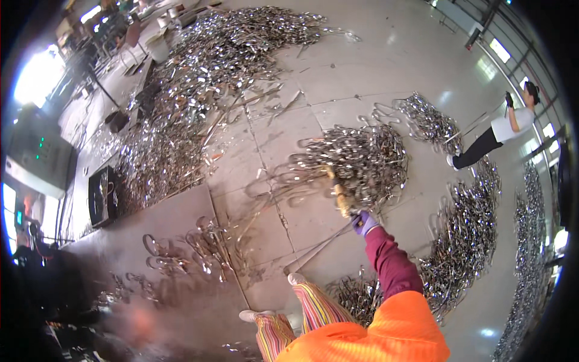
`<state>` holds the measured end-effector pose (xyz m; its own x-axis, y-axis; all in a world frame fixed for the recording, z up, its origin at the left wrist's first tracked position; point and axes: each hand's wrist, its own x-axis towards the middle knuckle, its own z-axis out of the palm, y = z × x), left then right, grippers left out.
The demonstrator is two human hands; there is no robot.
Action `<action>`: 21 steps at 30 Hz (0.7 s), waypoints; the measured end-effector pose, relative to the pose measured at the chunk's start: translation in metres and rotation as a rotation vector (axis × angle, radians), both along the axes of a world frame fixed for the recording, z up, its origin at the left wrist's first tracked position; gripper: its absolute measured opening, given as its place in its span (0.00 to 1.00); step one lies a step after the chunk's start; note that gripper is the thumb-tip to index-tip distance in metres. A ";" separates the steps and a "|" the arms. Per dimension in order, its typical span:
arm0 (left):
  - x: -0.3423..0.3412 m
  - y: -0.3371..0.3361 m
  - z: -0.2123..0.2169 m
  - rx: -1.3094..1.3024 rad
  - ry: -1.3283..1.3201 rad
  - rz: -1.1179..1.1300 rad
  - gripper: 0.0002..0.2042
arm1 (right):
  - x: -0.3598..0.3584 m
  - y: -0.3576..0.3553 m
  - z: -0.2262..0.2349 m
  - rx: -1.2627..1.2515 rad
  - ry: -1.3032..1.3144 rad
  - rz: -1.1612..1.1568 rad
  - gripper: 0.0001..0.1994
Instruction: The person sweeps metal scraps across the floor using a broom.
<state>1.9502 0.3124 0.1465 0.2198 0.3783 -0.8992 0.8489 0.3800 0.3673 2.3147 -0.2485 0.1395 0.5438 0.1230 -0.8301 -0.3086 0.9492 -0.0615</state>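
While gripping: right hand (pixel 363 222) closed on rod (pixel 338 190)
Rod axis: ran up-left from hand into hooks (pixel 362 160)
Left hand: unseen

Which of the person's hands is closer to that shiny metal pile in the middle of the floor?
Right. The gloved right hand grips a yellow-handled tool at the metal pile's near edge; the left hand is out of view.

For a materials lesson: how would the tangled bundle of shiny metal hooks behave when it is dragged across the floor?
The bundle of hooks probably moves as one clump, since the curved pieces interlock. It looks heavy, being dense metal. On the glossy floor it likely slides, shedding strays.
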 end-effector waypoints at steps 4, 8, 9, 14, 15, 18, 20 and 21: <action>0.007 -0.016 0.008 0.019 0.028 -0.030 0.10 | 0.019 -0.084 -0.036 -0.091 0.243 0.147 0.04; 0.003 -0.023 0.014 0.029 0.040 -0.033 0.09 | 0.010 -0.079 -0.052 -0.765 0.337 0.559 0.08; 0.008 -0.027 0.008 -0.007 0.042 -0.065 0.09 | -0.015 -0.108 -0.100 -0.971 0.334 0.585 0.08; -0.035 -0.010 0.018 0.045 0.013 0.053 0.08 | -0.026 0.064 -0.080 -0.708 0.096 0.384 0.06; -0.044 -0.007 0.016 0.042 -0.031 0.076 0.08 | -0.033 0.099 -0.062 -0.643 0.051 0.342 0.05; -0.074 0.001 0.001 0.027 -0.234 0.147 0.08 | -0.065 0.201 0.011 -0.498 0.010 0.411 0.06; -0.040 -0.006 0.024 0.095 -0.247 0.206 0.09 | -0.092 0.259 0.059 -0.412 -0.036 0.532 0.08; -0.052 0.005 0.010 0.123 -0.223 0.216 0.10 | -0.102 0.291 0.081 -0.288 -0.075 0.689 0.09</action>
<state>1.8981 0.3170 0.1561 0.3094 0.5407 -0.7823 0.6471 0.4831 0.5898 2.2131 0.0420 0.2204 0.4787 0.2396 -0.8446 -0.8123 0.4858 -0.3226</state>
